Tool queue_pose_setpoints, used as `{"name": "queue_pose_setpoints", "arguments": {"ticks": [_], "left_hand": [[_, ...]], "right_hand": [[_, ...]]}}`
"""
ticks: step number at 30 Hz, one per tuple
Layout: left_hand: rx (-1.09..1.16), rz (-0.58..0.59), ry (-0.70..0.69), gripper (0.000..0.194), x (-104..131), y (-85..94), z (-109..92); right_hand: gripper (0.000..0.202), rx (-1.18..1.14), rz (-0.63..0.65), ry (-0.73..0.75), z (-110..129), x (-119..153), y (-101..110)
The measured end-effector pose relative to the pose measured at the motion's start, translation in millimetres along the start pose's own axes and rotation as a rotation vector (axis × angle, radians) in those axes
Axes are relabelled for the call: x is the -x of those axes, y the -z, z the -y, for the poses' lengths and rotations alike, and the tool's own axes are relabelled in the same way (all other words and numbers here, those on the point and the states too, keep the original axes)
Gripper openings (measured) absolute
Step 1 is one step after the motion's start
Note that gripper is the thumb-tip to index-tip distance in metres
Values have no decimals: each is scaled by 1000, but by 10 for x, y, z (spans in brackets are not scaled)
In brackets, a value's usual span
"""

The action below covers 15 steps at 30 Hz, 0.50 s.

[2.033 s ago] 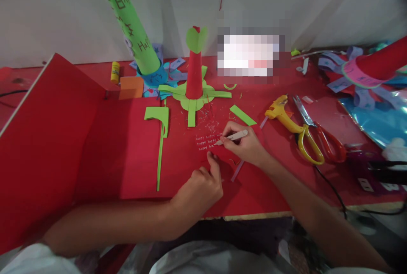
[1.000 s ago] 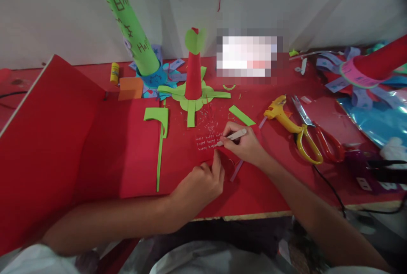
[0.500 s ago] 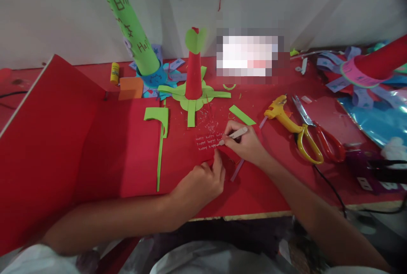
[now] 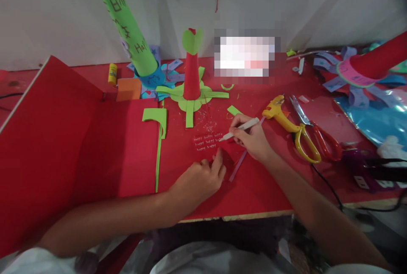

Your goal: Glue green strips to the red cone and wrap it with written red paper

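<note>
A small red paper [image 4: 203,155] lies at the middle of the red table, with several rows of white "happy" lettering on it. My right hand [image 4: 249,136] is closed round a white pen [image 4: 243,128], whose tip points left just beside the end of the lettering. My left hand [image 4: 203,178] rests below the lettering, its forefinger stretched towards the paper's lower edge and its other fingers curled; it holds nothing that I can see. Behind the paper a red cone [image 4: 191,79] stands upright on a green flower-shaped base [image 4: 179,96].
Yellow glue gun [image 4: 276,111] and red-and-yellow scissors [image 4: 302,117] lie to the right. A large red sheet [image 4: 47,138] slopes up at left. Green strips [image 4: 158,159], a tall green tube [image 4: 133,37], a glue stick [image 4: 112,74] and a purple box [image 4: 356,168] are around.
My right hand has moved up and right with the pen, so the pen tip is off the last written line. The left hand has barely moved. The whole view has shifted slightly.
</note>
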State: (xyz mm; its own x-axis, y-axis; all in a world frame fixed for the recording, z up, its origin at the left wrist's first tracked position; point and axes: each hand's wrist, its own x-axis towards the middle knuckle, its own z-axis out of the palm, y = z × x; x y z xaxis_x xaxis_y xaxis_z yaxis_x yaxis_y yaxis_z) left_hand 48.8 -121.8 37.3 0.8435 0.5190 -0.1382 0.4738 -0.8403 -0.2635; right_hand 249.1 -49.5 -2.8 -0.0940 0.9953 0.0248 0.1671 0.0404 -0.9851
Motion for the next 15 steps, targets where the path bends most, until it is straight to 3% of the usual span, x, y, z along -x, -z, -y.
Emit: {"name": "queue_pose_setpoints", "arguments": {"ticks": [4,9,15], "left_hand": [[0,-19,-34,39,-17,-2,47],[-34,-58,-61,49,-15,-17,81],[-65,-77,-80,51,-17,-61,100]], "right_hand": [[15,214,74,138,18,18,97],[16,227,178,139,-2,27,120],[16,234,183,143,-45,21,98]]}}
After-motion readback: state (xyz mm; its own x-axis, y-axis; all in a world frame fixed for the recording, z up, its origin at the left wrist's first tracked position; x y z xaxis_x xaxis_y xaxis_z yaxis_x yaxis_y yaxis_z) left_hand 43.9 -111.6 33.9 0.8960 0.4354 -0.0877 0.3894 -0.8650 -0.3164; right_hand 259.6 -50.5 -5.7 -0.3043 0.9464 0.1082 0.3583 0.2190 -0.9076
